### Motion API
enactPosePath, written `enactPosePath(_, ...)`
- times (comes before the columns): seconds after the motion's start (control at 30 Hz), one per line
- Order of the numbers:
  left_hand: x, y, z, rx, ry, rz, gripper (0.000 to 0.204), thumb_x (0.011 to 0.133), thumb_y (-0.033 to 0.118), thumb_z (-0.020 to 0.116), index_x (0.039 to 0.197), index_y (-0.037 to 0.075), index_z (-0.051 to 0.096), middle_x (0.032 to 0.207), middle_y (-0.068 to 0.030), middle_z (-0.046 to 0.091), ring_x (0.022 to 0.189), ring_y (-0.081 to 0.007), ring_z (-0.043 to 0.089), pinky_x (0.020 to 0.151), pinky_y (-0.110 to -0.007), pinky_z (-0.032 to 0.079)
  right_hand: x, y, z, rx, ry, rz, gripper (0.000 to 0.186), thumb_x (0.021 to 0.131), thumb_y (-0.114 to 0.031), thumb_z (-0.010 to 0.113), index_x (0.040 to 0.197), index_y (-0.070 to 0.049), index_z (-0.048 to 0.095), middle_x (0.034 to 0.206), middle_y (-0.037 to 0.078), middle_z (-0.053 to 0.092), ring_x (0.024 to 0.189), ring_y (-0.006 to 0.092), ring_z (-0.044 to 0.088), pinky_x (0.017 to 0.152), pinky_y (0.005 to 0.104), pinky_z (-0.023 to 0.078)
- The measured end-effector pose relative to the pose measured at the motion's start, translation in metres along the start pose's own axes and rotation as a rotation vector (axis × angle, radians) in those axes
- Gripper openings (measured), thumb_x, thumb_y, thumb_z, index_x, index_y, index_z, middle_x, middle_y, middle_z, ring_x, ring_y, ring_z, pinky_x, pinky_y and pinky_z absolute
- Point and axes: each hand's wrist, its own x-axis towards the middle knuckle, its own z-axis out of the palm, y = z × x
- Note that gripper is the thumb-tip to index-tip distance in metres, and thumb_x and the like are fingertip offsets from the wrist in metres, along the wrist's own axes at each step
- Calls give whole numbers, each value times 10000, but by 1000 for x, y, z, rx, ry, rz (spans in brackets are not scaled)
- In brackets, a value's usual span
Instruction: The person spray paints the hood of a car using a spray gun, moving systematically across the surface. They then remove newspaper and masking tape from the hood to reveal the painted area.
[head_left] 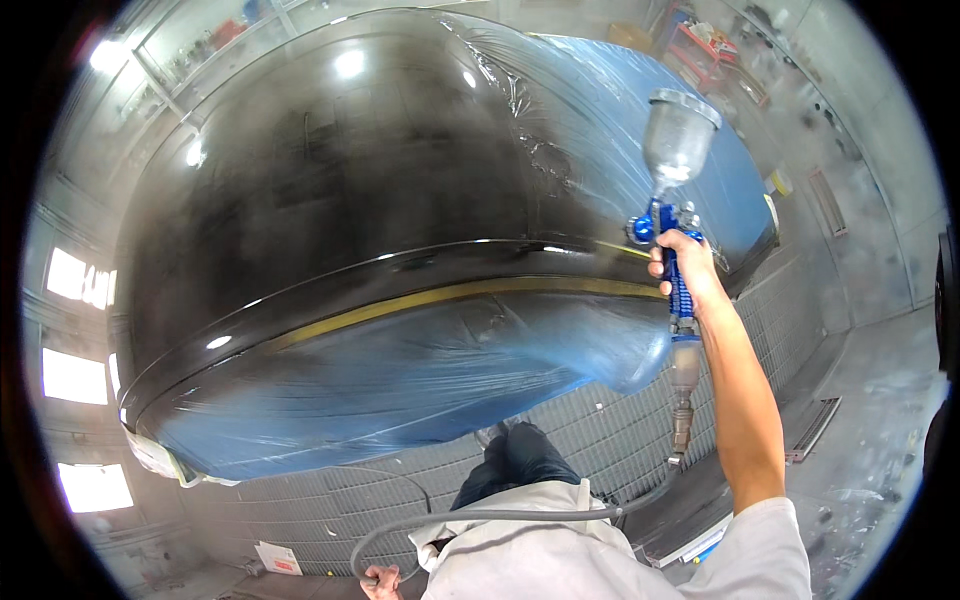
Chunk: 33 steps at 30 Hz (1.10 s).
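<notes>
My right hand (690, 262) is closed around the handle of a spray gun (660, 214), arm stretched out to the right. The gun has a blue metal body, a silver cup (680, 140) on top and a cloudy cylindrical fitting (685, 365) below the grip. It is held up at the right end of a glossy black car body panel (350, 180). At the lower edge, my left hand (381, 582) grips a grey air hose (520, 515), which loops across my body toward the gun's lower end.
Blue masking film (400, 400) covers the car below the panel, and more film (610, 110) lies at the far right. Yellow tape (430, 297) edges the panel. Underfoot is a floor grating (590, 435). A red shelf (705, 50) stands at the back right. Bright windows (75, 375) line the left wall.
</notes>
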Motion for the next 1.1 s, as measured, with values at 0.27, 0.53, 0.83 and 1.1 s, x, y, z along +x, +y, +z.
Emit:
enactPosePath(0.27,-7,-38,-24,-246,184,-23,197,770,12,642,800,145,501,701,-44,560,559,-141,528,543,-279,457,-44,35,48,83,-21,-209,342,841,-76,541,1170,17,548,1110,132,633,933,199,645,505,348,606)
enactPosePath(0.53,-43,-32,-40,-609,827,-77,356,780,-2,647,634,160,366,554,39,382,436,-79,351,423,-264,320,-160,84,247,364,-810,-7,386,853,26,567,1226,-71,549,1127,86,614,916,165,633,522,290,607)
enactPosePath(0.83,-80,-127,-96,-555,851,-138,60,843,133,604,873,84,592,660,-15,515,536,-161,467,487,-338,394,-205,121,369,157,-1008,-105,646,824,-19,599,1429,-172,433,873,55,636,674,109,580,533,248,522)
enactPosePath(1.1,-46,-110,-81,-530,765,-175,76,805,153,623,862,123,583,609,0,476,495,-151,421,450,-307,345,-174,116,277,291,-714,-52,345,822,-5,566,1156,-61,501,758,14,574,631,68,517,535,221,428)
